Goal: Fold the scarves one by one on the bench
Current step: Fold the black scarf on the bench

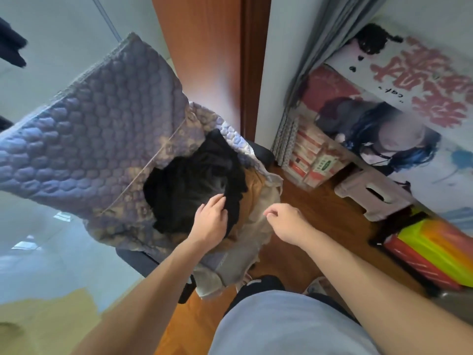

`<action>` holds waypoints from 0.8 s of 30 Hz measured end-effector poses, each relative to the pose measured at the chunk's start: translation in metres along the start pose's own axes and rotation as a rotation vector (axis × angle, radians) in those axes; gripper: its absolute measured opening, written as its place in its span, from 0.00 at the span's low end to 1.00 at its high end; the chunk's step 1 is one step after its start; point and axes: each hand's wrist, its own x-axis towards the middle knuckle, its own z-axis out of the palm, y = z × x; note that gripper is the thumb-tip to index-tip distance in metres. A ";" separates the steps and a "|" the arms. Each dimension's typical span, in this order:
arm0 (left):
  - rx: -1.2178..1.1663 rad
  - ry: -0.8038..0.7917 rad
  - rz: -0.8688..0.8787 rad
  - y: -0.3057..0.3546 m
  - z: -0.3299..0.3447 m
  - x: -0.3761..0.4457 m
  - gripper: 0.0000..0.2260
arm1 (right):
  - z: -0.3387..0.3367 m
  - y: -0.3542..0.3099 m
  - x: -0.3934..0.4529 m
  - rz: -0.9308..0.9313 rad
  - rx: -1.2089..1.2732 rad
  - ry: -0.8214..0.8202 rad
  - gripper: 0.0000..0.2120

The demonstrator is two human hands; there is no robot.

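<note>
A black fuzzy scarf [189, 180] lies bunched on top of a pile on the bench, which is covered by a quilted purple-grey cloth [84, 139]. Under it lie a mustard-brown scarf [253, 190] and a beige scarf [258, 226] that hangs over the bench's front edge. My left hand [210, 221] rests on the black scarf's near edge, fingertips pinching the fabric. My right hand [286, 221] hovers just above the beige scarf, fingers loosely curled and holding nothing.
The dark bench edge [143, 260] shows below the cover. A pale plastic stool [371, 196] stands on the wooden floor to the right, next to stacked boxes [309, 160], a large poster [399, 119] and colourful bags [430, 254]. A wooden door frame [253, 73] rises behind.
</note>
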 end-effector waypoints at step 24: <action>0.021 0.243 0.173 0.068 -0.077 -0.071 0.44 | -0.078 -0.044 -0.081 -0.543 0.356 0.458 0.13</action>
